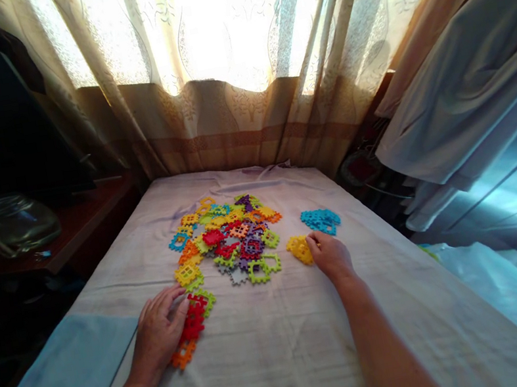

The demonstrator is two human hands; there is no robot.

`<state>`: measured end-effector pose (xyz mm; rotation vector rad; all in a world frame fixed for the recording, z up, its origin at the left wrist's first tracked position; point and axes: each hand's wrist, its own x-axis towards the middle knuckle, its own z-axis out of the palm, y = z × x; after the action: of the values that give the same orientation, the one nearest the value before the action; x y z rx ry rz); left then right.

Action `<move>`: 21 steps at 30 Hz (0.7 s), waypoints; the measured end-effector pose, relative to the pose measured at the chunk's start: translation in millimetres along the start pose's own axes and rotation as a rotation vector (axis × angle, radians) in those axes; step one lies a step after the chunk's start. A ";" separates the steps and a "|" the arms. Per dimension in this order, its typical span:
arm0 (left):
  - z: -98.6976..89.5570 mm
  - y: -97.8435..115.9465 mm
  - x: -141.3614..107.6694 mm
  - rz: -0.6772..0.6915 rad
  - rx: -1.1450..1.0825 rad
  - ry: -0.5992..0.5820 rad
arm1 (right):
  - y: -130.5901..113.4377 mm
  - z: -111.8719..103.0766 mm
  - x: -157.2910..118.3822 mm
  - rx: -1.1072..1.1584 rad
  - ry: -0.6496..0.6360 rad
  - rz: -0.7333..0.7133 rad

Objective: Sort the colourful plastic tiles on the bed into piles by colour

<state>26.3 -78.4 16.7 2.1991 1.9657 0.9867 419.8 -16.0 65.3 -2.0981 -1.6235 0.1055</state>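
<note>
Many flat plastic toy pieces with notched edges lie in a mixed-colour pile (232, 241) on the cloth-covered surface. My left hand (159, 324) rests at the pile's near left, fingers stretched out towards a yellow piece (187, 273). Beside its thumb are red pieces (194, 321), with orange pieces (183, 353) below and green ones above. My right hand (330, 254) is closed, its fingertips pinching at the edge of a small group of yellow notched pieces (299, 249). Just beyond it sits a separate group of blue pieces (321, 220).
A pale bedsheet (278, 363) covers the surface, with a light blue cloth (71, 380) along the left. A glass jug (18, 222) stands on a dark wooden shelf at left. Curtains (225, 119) hang at the back. Clothes (462, 71) and a plastic bag (500, 291) are at right.
</note>
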 end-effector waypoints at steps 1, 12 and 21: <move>0.2 -0.3 0.1 -0.001 -0.004 -0.002 | 0.5 -0.1 0.3 0.002 0.018 0.001; 1.4 5.9 -4.4 -0.039 0.051 -0.049 | -38.9 10.0 -16.1 0.068 0.043 -0.261; 1.2 9.6 -5.4 -0.065 0.051 -0.110 | -146.5 45.7 -61.1 0.076 -0.190 -0.772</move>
<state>35.4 -84.8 17.4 2.1497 2.0203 0.7984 255.5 -31.7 72.0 -1.3107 -2.3798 0.1053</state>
